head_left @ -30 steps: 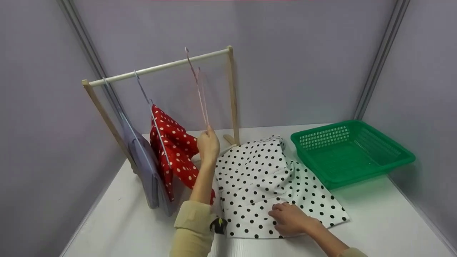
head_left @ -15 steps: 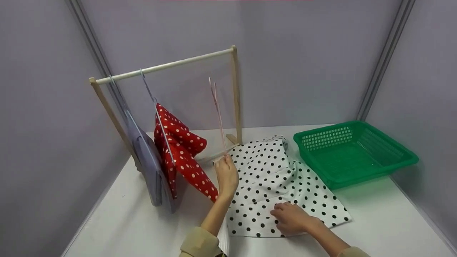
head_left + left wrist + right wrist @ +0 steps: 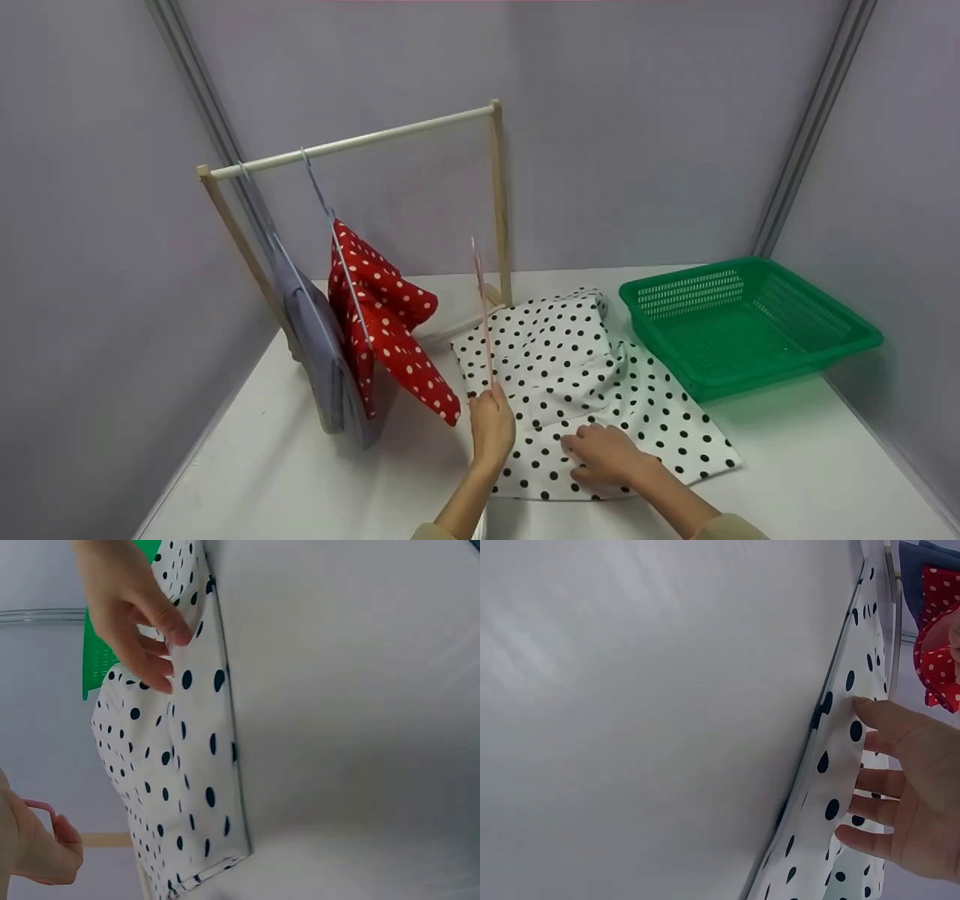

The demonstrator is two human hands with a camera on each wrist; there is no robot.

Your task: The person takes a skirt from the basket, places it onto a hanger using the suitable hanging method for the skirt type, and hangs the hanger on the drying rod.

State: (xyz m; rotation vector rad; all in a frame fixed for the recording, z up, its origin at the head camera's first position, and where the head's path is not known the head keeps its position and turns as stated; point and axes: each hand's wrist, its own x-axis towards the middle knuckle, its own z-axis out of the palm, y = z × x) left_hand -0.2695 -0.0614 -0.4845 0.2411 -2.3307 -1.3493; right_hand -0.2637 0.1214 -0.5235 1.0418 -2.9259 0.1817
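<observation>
My left hand [image 3: 493,429] pinches a thin pink clothes hanger [image 3: 485,319], which points up and is seen edge-on in the head view. Below and beside that hand a white garment with black dots [image 3: 555,401] is spread on the white table. My right hand [image 3: 604,454] rests on the garment near its front edge. In the right wrist view the right hand's fingers [image 3: 877,806] lie loosely spread, fingertips on the cloth. The left wrist view shows the left hand [image 3: 41,844] at the lower left, a bit of pink hanger at its thumb.
A wooden rack [image 3: 375,136] stands at the left back, with a grey-blue garment [image 3: 311,345] and a red, white-dotted garment [image 3: 375,292] hanging from it on blue hangers. A green plastic basket [image 3: 697,386] stands right of the dotted garment. Grey-white walls [image 3: 637,135] enclose the table.
My left hand has lifted the pink hanger off the rack's bar and brought it down and right, over the left part of the white dotted garment. The right hand has stayed in place.
</observation>
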